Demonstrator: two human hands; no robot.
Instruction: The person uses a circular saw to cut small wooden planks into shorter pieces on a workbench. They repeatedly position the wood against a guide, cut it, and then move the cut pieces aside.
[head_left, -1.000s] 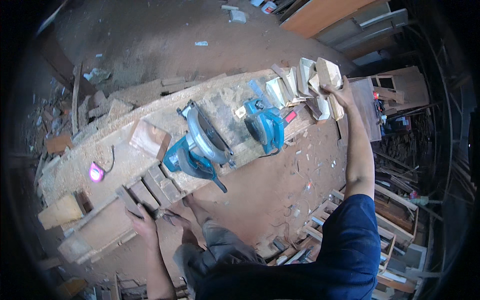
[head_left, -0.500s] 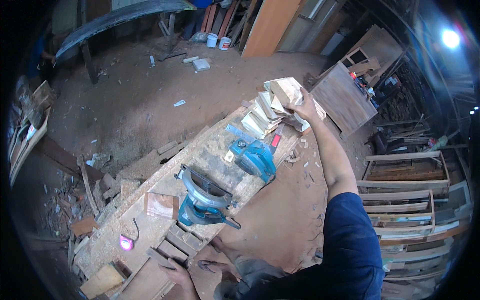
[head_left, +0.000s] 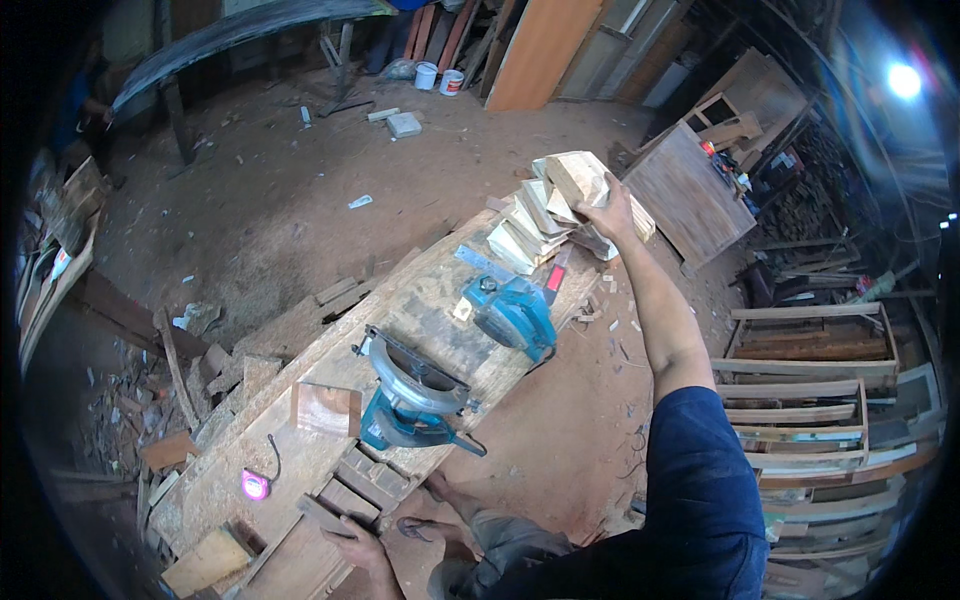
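At the far end of the workbench [head_left: 285, 475], my right arm is stretched out. My right hand [head_left: 612, 215] is closed round a wooden block at the right side of a leaning stack of pale wooden blocks [head_left: 535, 218]. Low in the view, my left hand [head_left: 360, 550] grips the end of a short brown wood piece [head_left: 325, 516], beside a row of similar wood pieces [head_left: 365, 480]. Between the hands lie a teal circular saw [head_left: 410, 395] and a second teal power tool [head_left: 512, 318]. A flat brown wood block [head_left: 327, 409] rests left of the saw.
A pink tape measure [head_left: 255, 484] and a pale offcut [head_left: 208, 562] lie on the near bench. A metal ruler [head_left: 484, 264] and a red-marked tool [head_left: 556, 276] sit by the stack. Wooden frames [head_left: 800, 415] stand at right; scrap wood [head_left: 180, 450] litters the left floor. A person's arm shows far left.
The whole view has shifted slightly. Both hands keep nearly the same places and holds; the right hand and its block look only slightly turned.
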